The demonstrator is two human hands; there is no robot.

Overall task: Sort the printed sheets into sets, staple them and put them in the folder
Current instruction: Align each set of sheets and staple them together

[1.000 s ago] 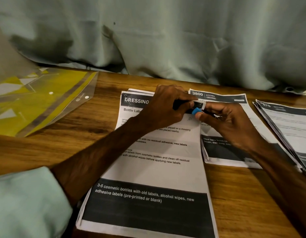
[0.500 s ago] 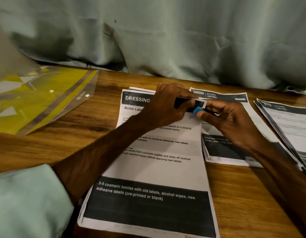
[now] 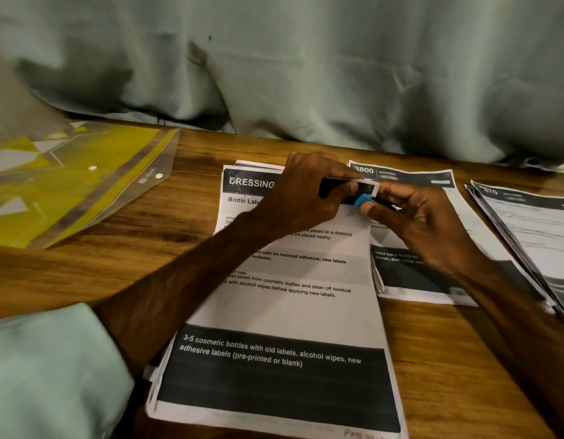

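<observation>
Over the DRESSING set [image 3: 283,312] — left hand [image 3: 306,194] clenched round the stapler [image 3: 334,186]; right hand [image 3: 417,226] pinches its blue end.

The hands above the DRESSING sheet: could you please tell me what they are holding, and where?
A small black stapler: the left hand grips its black body from above, and the right hand pinches at its blue end.

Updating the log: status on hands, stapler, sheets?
Left hand grips stapler, right hand pinches its blue end. Stapler at top right corner of DRESSING set. Folder off left, other stacks right, neither in the way.
</observation>
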